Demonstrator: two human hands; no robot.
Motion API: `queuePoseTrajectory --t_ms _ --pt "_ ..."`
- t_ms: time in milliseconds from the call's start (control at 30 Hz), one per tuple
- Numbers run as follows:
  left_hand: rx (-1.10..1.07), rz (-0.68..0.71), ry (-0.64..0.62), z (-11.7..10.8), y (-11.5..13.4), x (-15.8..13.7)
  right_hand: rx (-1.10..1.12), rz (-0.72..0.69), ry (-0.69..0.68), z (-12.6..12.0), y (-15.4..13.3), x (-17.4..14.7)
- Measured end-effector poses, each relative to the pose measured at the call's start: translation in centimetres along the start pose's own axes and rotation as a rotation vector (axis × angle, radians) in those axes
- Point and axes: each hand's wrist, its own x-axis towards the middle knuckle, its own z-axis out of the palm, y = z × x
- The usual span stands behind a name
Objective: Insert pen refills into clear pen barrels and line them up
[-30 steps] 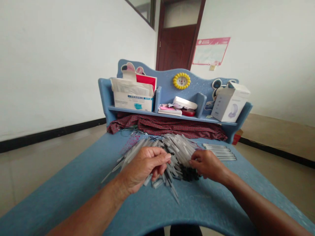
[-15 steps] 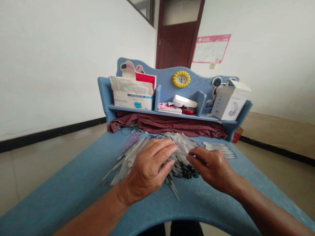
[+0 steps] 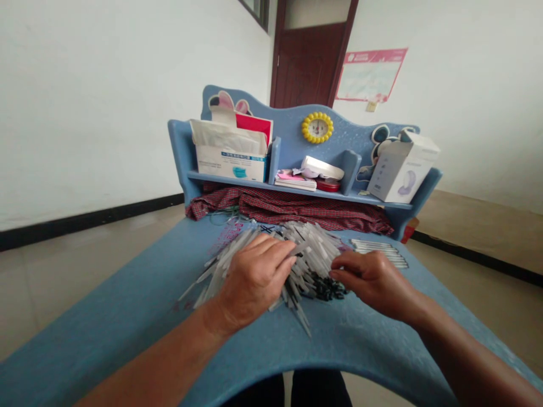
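Observation:
A heap of thin, translucent white plastic tubes (image 3: pixel 316 240) lies on the blue desk, between and behind my hands. At its near right edge sits a cluster of small black pieces (image 3: pixel 328 288). My left hand (image 3: pixel 258 274) is closed over the left part of the heap, and a translucent tube (image 3: pixel 302 247) pokes out from its fingertips. On the other side, my right hand (image 3: pixel 369 277) is pinched at the heap's right edge; what its fingertips hold, if anything, is hidden. Beyond that hand, several slim tubes with dark ends (image 3: pixel 379 252) lie side by side in a row.
A blue shelf (image 3: pixel 254 189) stands along the desk's back, carrying a face-mask box (image 3: pixel 229 164), notebooks (image 3: pixel 294 181) and a white carton (image 3: pixel 403 169). Red checked cloth (image 3: pixel 297 210) is bunched beneath it. The desk's front edge (image 3: pixel 314 367) curves inward before my legs.
My left hand has drawn its fingers together, and a tube now shows at its tips. My right hand stays pinched by the heap. The whole view has shifted slightly.

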Motion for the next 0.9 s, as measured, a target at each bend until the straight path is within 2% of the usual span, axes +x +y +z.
queuePoseTrajectory --t_ms 133,300,467,600,767,900 --pt "-0.090 -0.115 0.038 0.1 0.0 0.0 -0.175 0.078 -0.179 0.7 1.7 -1.1" --pt "-0.176 -0.299 -0.045 0.0 0.4 0.1 -0.256 0.141 -0.256 1.3 2.2 -2.0" --pt "-0.281 -0.492 -0.119 0.1 0.1 0.1 -0.189 0.107 -0.255 1.6 1.5 -2.0" --pt "-0.387 -0.606 -0.131 0.3 -0.3 0.0 -0.141 0.054 -0.230 1.8 0.3 -1.6" --pt "-0.450 -0.641 -0.126 0.3 -0.4 -0.1 -0.187 0.024 -0.130 2.6 -1.4 -0.7" --pt "-0.440 -0.646 -0.127 0.1 -0.3 0.0 -0.312 0.085 -0.056 4.0 -2.5 0.3"
